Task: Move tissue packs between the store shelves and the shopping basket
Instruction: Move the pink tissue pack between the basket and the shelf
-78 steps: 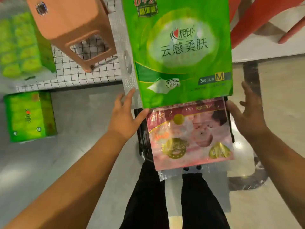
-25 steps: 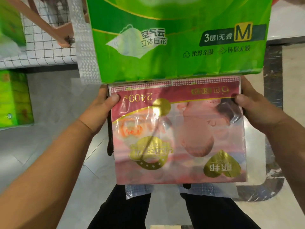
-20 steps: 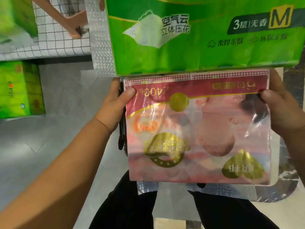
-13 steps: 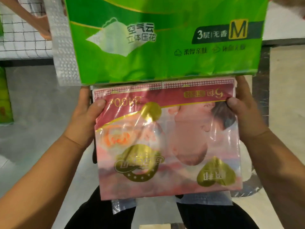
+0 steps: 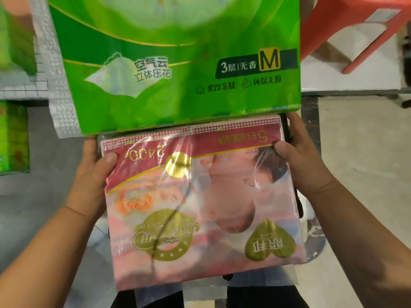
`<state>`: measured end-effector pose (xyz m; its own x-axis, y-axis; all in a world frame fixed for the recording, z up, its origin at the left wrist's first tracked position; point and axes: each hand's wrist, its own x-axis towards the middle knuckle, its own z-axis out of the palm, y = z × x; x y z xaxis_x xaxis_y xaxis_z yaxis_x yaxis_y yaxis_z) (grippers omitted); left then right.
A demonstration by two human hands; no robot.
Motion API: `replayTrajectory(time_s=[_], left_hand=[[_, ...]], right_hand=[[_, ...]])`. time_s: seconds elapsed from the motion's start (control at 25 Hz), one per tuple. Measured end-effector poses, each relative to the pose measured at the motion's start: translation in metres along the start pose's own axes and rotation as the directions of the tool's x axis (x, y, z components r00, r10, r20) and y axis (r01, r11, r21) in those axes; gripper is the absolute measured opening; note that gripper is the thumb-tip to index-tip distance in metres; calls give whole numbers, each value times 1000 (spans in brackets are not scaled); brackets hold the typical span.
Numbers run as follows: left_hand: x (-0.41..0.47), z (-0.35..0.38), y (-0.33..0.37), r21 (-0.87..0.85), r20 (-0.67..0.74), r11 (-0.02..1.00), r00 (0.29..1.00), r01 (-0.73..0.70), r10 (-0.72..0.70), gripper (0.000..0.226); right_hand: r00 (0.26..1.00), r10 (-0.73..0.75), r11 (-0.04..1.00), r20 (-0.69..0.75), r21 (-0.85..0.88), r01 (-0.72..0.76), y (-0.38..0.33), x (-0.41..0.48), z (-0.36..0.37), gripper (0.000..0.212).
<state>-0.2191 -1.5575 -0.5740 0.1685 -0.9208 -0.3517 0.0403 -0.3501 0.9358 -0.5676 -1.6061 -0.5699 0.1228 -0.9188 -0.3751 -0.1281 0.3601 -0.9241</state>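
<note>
A: What's different from three seconds back, starting at the left?

B: The small green tissue pack [image 5: 13,138] on the grey floor hasn't been touched. The left hand [image 5: 93,174] is what changed. It was spread flat beside the packs and held nothing. Now it grips the left edge of the pink tissue pack [image 5: 200,203], thumb [image 5: 110,157] pressed on the top face and the other fingers hidden beneath.

A: And the pink pack itself?

B: It fills more of the view than it did, so I judge it has been raised toward the person. It is held flat between both hands, printed side up and upside down to us, its far edge touching the lower edge of the large green tissue pack [image 5: 178,70] behind it.

A: The right side?

B: It's the same story. The right hand [image 5: 304,165] was open and apart from the pack, and now it clamps the right edge with its thumb [image 5: 281,147] on top. A black strip of the shopping basket [image 5: 298,203] shows just past that edge. The red stool [image 5: 347,30] stands well behind.

A: What does that mean for the job?

B: The grasp is made on both sides. The pack looks to be leaving the basket, probably for a shelf, though no free shelf spot is in view.
</note>
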Motion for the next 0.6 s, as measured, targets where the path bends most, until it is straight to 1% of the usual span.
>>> replayTrajectory(time_s=[0.04, 0.08, 0.12, 0.2, 0.24, 0.28, 0.36, 0.44, 0.56, 0.6], left_hand=[[-14, -1, 17, 14, -19, 1000, 1000, 5, -5, 18], [-28, -2, 40, 23, -35, 1000, 999, -10, 11, 12], [-42, -4, 61, 17, -59, 999, 998, -30, 31, 16], [-78, -18, 100, -41, -91, 999, 996, -24, 20, 49], [-95, -24, 120, -64, -110, 998, 994, -14, 7, 63], [-111, -31, 138, -78, -134, 997, 991, -12, 1, 72], [-142, -42, 160, -86, -183, 996, 983, 3, -19, 78], [-178, -56, 179, -112, -242, 994, 970, -2, -26, 83], [-232, -77, 197, -190, -320, 982, 946, -10, -52, 74], [-248, -84, 202, -208, -342, 978, 938, -22, -51, 79]], right_hand=[[1000, -3, 1000, 17, -11, 4, -18, -9, -1, 106], [999, -8, 1000, 35, -20, 9, -40, -20, -2, 104], [998, -13, 999, 56, -33, 15, -61, -30, -3, 103], [994, -18, 999, 105, -48, 23, -104, -50, 2, 105], [993, -27, 998, 113, -54, 33, -124, -60, 7, 106], [991, -45, 997, 128, -52, 52, -143, -70, 12, 107], [986, -60, 995, 155, -68, 71, -172, -85, 22, 99], [974, -81, 988, 212, -109, 106, -196, -100, 34, 91], [944, -97, 979, 316, -138, 147, -229, -122, 60, 93], [934, -110, 978, 341, -133, 164, -240, -129, 71, 90]])
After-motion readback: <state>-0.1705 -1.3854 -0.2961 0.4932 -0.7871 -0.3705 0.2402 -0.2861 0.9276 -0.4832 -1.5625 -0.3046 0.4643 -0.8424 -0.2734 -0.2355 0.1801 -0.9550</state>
